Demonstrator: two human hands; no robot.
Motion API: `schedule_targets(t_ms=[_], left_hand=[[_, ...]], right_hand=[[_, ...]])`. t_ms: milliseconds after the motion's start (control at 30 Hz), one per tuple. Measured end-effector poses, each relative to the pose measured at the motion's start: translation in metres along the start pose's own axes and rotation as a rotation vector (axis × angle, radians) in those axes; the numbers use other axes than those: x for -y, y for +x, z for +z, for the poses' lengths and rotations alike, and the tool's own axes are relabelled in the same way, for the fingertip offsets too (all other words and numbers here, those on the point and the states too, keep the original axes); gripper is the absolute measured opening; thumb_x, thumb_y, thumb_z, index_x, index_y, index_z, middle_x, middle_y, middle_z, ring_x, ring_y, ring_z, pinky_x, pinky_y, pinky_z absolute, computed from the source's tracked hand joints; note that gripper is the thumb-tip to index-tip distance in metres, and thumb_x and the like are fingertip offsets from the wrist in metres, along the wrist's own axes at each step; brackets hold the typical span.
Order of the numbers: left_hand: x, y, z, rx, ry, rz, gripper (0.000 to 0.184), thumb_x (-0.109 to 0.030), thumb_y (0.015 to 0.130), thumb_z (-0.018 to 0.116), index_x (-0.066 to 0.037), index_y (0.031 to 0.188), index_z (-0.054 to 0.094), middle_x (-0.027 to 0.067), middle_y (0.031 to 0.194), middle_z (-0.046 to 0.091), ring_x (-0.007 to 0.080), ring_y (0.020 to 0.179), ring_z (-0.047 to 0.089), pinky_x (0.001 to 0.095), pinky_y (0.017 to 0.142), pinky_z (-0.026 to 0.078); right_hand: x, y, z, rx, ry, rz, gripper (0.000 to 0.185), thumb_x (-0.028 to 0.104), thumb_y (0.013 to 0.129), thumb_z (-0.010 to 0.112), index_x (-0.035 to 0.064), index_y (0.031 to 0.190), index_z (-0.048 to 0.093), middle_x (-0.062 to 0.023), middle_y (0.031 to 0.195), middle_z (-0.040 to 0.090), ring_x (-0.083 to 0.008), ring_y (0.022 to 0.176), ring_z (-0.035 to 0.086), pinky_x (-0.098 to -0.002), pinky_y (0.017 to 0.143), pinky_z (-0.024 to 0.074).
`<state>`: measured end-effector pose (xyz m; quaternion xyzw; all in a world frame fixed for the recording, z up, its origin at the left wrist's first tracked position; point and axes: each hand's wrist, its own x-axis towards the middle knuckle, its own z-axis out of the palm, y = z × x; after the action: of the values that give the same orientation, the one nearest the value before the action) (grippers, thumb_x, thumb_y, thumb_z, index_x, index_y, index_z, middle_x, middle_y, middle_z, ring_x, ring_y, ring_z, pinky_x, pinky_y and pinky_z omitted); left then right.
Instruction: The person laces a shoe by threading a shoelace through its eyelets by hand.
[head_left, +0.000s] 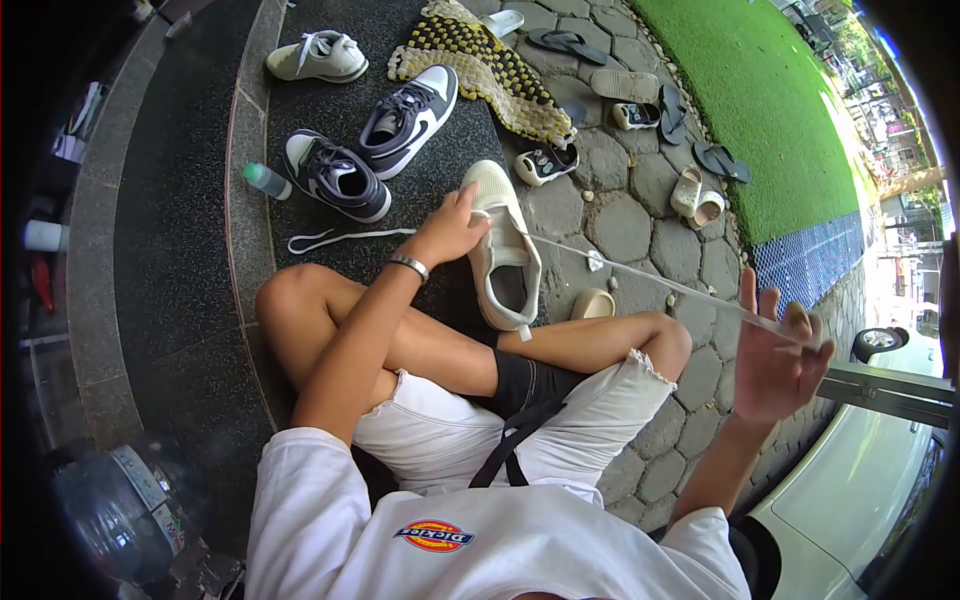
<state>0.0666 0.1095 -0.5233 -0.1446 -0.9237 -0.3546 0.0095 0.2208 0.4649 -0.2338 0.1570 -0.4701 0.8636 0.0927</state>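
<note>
White shoe [505, 250], one: positioned directly ahead of your crossed legs, toe pointing away from you, opening upward, heel tab close to your shins.

Left hand [450, 232], bracelet at wrist: fingers close together, gripping the shoe's side by the lacing; whether they also pinched lace, you could not tell.

Right hand [785, 362]: raised well apart from the shoe, fingers partly spread and blurred, with the shoelace [640, 273] caught among them and drawn straight from the shoe; the exact pinch you could not tell.

Loose lace end [350, 237]: ran leftward from your left hand over the dark stone step [365, 260].

Also before you: grey-and-white sneakers [412, 122], two; small bottle [268, 182], green-capped, beside one sneaker; second white shoe [318, 57]; woven mat [480, 75], partly over paving stones [630, 225].
</note>
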Motion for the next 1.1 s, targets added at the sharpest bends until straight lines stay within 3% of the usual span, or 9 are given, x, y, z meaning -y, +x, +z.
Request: schedule_targets(t_ms=[100, 133, 233, 400, 600, 633, 800, 933, 1100], left_hand=[[-0.035, 0.000, -0.051, 0.261, 0.060, -0.245, 0.047, -0.038, 0.096, 0.066, -0.002, 0.127, 0.063, 0.0255, 0.099, 0.073, 0.0448, 0.097, 0.070, 0.0493, 0.091, 0.055], [-0.039, -0.002, -0.066, 0.287, 0.024, -0.262, 0.033, -0.038, 0.096, 0.066, -0.006, 0.100, 0.074, 0.0200, 0.090, 0.075, 0.0403, 0.089, 0.072, 0.0487, 0.083, 0.056], [-0.065, -0.016, -0.128, 0.238, 0.003, -0.339, 0.032, -0.039, 0.096, 0.067, -0.009, 0.088, 0.077, 0.0177, 0.089, 0.075, 0.0365, 0.086, 0.073, 0.0475, 0.077, 0.056], [-0.080, -0.033, -0.208, -0.015, 0.191, -0.162, 0.032, -0.036, 0.094, 0.073, -0.004, 0.090, 0.074, 0.0156, 0.075, 0.071, 0.0317, 0.069, 0.071, 0.0416, 0.064, 0.051], [-0.182, -0.015, -0.328, -0.009, 0.397, 0.071, 0.031, -0.032, 0.090, 0.077, -0.001, 0.086, 0.073, 0.0129, 0.070, 0.067, 0.0202, 0.061, 0.062, 0.0360, 0.058, 0.045], [-0.198, -0.010, -0.344, -0.015, 0.425, 0.121, 0.032, -0.032, 0.089, 0.077, -0.001, 0.085, 0.073, 0.0118, 0.070, 0.067, 0.0193, 0.060, 0.061, 0.0356, 0.057, 0.044], [-0.268, 0.018, -0.402, -0.033, 0.528, 0.308, 0.032, -0.034, 0.085, 0.080, -0.003, 0.082, 0.072, 0.0079, 0.069, 0.065, 0.0155, 0.066, 0.061, 0.0328, 0.060, 0.044], [-0.320, 0.029, -0.427, -0.031, 0.681, 0.355, 0.026, -0.027, 0.088, 0.078, -0.002, 0.089, 0.075, 0.0139, 0.079, 0.073, 0.0264, 0.079, 0.074, 0.0371, 0.077, 0.055], [-0.357, 0.028, -0.434, -0.143, 0.636, 0.401, 0.019, -0.022, 0.088, 0.077, -0.003, 0.086, 0.073, 0.0108, 0.072, 0.072, 0.0185, 0.062, 0.071, 0.0347, 0.064, 0.054]], right_hand=[[-0.010, 0.024, 0.021, 0.147, 0.276, 0.105, 0.026, 0.039, 0.110, 0.045, 0.0168, 0.106, 0.058, -0.0029, 0.117, 0.055, -0.0186, 0.087, 0.050, -0.0462, 0.098, 0.0373], [-0.012, 0.034, 0.023, 0.265, 0.175, 0.074, 0.030, 0.039, 0.110, 0.044, 0.0143, 0.124, 0.055, -0.0027, 0.124, 0.055, -0.0152, 0.085, 0.047, -0.0393, 0.088, 0.0388], [-0.011, 0.047, 0.027, 0.234, 0.062, 0.046, 0.039, 0.037, 0.111, 0.043, 0.0095, 0.136, 0.053, -0.0026, 0.123, 0.056, -0.0137, 0.084, 0.046, -0.0328, 0.079, 0.0371], [-0.012, 0.077, 0.039, 0.051, -0.139, -0.072, 0.054, 0.019, 0.109, 0.054, 0.0023, 0.157, 0.035, -0.0053, 0.113, 0.068, -0.0068, 0.074, 0.048, -0.0274, 0.072, 0.0431], [-0.014, 0.145, 0.069, 0.201, -0.267, -0.023, 0.041, 0.022, 0.106, 0.060, -0.0024, 0.139, 0.057, -0.0129, 0.124, 0.072, -0.0118, 0.086, 0.066, -0.0313, 0.087, 0.0532], [-0.017, 0.157, 0.071, 0.320, -0.245, -0.011, 0.037, 0.019, 0.107, 0.057, 0.0000, 0.140, 0.057, -0.0128, 0.131, 0.068, -0.0153, 0.100, 0.069, -0.0340, 0.092, 0.0566], [-0.040, 0.192, 0.124, 0.297, -0.286, -0.026, 0.030, 0.029, 0.101, 0.069, 0.0051, 0.119, 0.072, -0.0114, 0.113, 0.076, -0.0186, 0.095, 0.073, -0.0351, 0.088, 0.0580], [-0.054, 0.212, 0.145, 0.261, -0.305, -0.048, 0.032, 0.032, 0.099, 0.073, 0.0045, 0.115, 0.074, -0.0086, 0.105, 0.076, -0.0179, 0.091, 0.073, -0.0343, 0.087, 0.0589], [-0.051, 0.218, 0.167, 0.288, -0.359, -0.107, 0.029, 0.031, 0.101, 0.069, 0.0071, 0.117, 0.074, -0.0050, 0.104, 0.075, -0.0150, 0.091, 0.071, -0.0336, 0.087, 0.0567]])
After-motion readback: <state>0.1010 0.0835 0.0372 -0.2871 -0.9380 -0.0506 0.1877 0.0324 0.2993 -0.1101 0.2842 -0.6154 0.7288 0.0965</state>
